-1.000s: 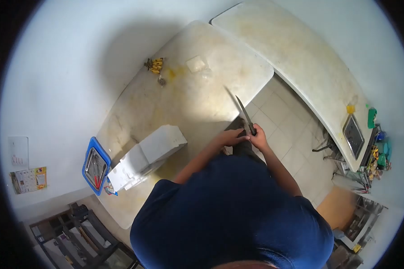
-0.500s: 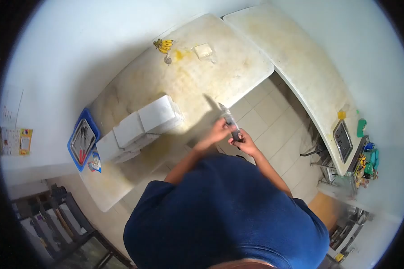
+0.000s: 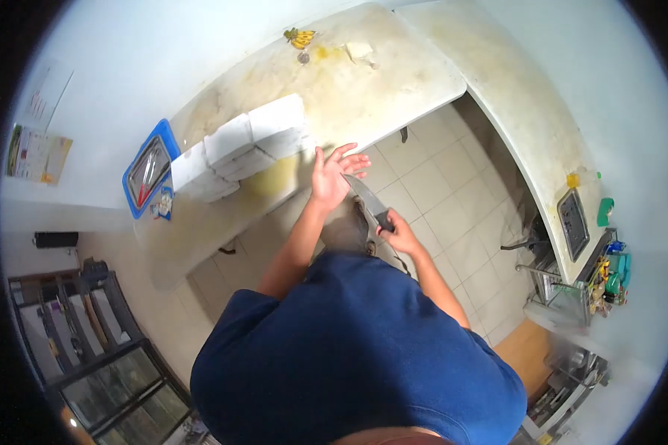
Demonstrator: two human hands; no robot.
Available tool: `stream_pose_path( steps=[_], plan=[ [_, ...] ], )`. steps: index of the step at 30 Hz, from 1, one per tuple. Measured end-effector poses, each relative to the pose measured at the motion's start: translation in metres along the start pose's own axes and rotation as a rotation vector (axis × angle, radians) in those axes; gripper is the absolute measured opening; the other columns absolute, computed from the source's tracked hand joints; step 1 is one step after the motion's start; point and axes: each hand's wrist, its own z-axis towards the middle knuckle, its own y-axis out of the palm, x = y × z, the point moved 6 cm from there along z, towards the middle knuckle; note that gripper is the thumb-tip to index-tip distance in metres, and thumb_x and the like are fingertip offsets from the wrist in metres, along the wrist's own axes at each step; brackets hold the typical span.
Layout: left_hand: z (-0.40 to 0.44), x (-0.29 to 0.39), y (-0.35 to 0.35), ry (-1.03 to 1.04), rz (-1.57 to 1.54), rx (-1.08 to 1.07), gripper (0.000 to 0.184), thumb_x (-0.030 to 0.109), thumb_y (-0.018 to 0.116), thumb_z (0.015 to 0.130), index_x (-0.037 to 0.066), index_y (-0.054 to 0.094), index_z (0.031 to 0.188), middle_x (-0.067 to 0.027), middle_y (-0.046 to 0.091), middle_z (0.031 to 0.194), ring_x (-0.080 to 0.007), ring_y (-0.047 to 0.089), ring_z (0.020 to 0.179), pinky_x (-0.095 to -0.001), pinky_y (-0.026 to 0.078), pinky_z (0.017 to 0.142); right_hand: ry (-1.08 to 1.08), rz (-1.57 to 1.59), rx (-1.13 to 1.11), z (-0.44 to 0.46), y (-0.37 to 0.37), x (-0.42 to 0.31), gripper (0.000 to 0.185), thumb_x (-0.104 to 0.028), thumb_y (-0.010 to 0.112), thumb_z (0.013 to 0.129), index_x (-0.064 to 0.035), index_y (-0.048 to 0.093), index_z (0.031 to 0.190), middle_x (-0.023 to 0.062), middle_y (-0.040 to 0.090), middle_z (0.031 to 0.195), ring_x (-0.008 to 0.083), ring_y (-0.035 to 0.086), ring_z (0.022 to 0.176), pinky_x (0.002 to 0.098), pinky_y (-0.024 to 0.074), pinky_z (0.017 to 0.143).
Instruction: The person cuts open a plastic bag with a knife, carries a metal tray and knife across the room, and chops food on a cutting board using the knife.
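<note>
My right hand (image 3: 399, 233) is closed round the black handle of a knife (image 3: 365, 196), whose wide blade points up and left, away from my body. My left hand (image 3: 334, 178) is open with its fingers spread, beside the blade's tip; whether it touches the tip I cannot tell. Both hands are over the floor in front of the near edge of the long table (image 3: 393, 89). Closest to my left hand on the table stand several white box-like blocks (image 3: 277, 119) in a row.
Bananas (image 3: 302, 40) and a pale wrapped block (image 3: 360, 52) lie farther back. At the left are a blue tray (image 3: 172, 141) and a small packet (image 3: 163, 203). A second table (image 3: 527, 111) on the right holds a dark tray (image 3: 572, 222) and a yellow bottle (image 3: 583, 178).
My left hand has come off the knife and spread open, moving up and left. The knife stays in my right hand, its blade now tilted more to the left. My view has shifted.
</note>
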Motion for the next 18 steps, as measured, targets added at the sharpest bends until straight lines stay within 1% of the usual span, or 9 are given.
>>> stream_pose_path(
  steps=[4,5,6,7,8,11,15,16,18],
  plan=[
    [-0.053,-0.007,-0.014,-0.072,-0.207,0.075,0.093,0.079,0.025,0.089,0.002,0.041,0.14,-0.0257,0.053,0.129,-0.0401,0.049,0.123,-0.0524,0.038,0.104,0.1,0.346,-0.075,-0.044,0.071,0.027,0.02,0.005,0.056,0.08,-0.0011,0.052,0.098,0.0039,0.057,0.083,0.0126,0.056,0.078,0.0286,0.047,0.075],
    [-0.068,-0.006,-0.015,-0.063,-0.23,0.099,0.093,0.079,0.025,0.089,0.003,0.041,0.14,-0.026,0.052,0.13,-0.0403,0.049,0.124,-0.053,0.037,0.105,0.118,0.302,-0.102,-0.052,0.077,0.024,0.02,0.004,0.055,0.08,-0.0009,0.053,0.099,0.0038,0.058,0.082,0.0128,0.056,0.078,0.029,0.0472,0.075],
    [-0.082,-0.003,-0.017,-0.059,-0.252,0.121,0.093,0.079,0.026,0.089,0.003,0.041,0.141,-0.0263,0.051,0.13,-0.0404,0.048,0.124,-0.0535,0.036,0.106,0.034,0.246,-0.133,-0.053,0.085,0.018,0.022,0.004,0.054,0.081,-0.0025,0.05,0.101,0.0056,0.061,0.081,0.0153,0.059,0.076,0.029,0.0484,0.071],
    [-0.092,-0.002,-0.023,-0.039,-0.326,0.082,0.095,0.078,0.029,0.089,0.002,0.035,0.146,-0.0291,0.045,0.138,-0.0428,0.043,0.132,-0.0573,0.032,0.111,0.047,0.159,-0.157,-0.055,0.088,0.019,0.022,0.002,0.055,0.082,-0.0016,0.049,0.103,0.0072,0.062,0.083,0.0168,0.06,0.078,0.03,0.0489,0.072],
    [-0.103,0.0,-0.029,-0.019,-0.335,0.099,0.095,0.078,0.029,0.089,0.002,0.034,0.146,-0.0293,0.045,0.139,-0.043,0.042,0.132,-0.0579,0.031,0.111,0.059,0.07,-0.177,-0.058,0.09,0.021,0.023,0.0,0.056,0.082,-0.0008,0.048,0.104,0.0089,0.063,0.084,0.0183,0.061,0.079,0.031,0.0493,0.072],
    [-0.133,0.007,-0.034,0.028,-0.37,0.129,0.095,0.078,0.031,0.088,0.003,0.034,0.146,-0.0298,0.043,0.14,-0.0437,0.039,0.135,-0.06,0.029,0.111,0.08,-0.128,-0.24,-0.06,0.095,0.002,0.034,-0.006,0.059,0.083,0.0039,0.044,0.112,0.0219,0.064,0.09,0.0347,0.065,0.087,0.04,0.0493,0.08],
    [-0.168,0.019,-0.05,0.092,-0.428,0.118,0.091,0.076,0.032,0.089,0.003,0.037,0.144,-0.0298,0.044,0.138,-0.0445,0.038,0.135,-0.0619,0.029,0.11,-0.024,-0.161,-0.368,-0.052,0.13,0.044,0.045,-0.013,0.061,0.086,0.006,0.036,0.119,0.0273,0.064,0.098,0.0432,0.063,0.099,0.0453,0.0493,0.085],
    [-0.179,0.022,-0.055,0.112,-0.443,0.109,0.09,0.076,0.031,0.09,0.003,0.038,0.143,-0.0296,0.045,0.136,-0.0446,0.038,0.134,-0.0622,0.03,0.11,0.002,-0.204,-0.387,-0.052,0.139,0.044,0.045,-0.012,0.06,0.086,0.0061,0.036,0.119,0.0257,0.064,0.1,0.0411,0.063,0.1,0.0448,0.0496,0.085],
    [-0.205,0.034,-0.069,0.16,-0.45,0.112,0.089,0.075,0.031,0.091,0.003,0.037,0.143,-0.0301,0.044,0.137,-0.0451,0.038,0.135,-0.0634,0.029,0.11,-0.066,-0.24,-0.468,-0.052,0.16,0.032,0.048,-0.003,0.055,0.084,0.0082,0.033,0.125,0.0142,0.064,0.097,0.0239,0.063,0.088,0.0369,0.0508,0.079]
  ],
)
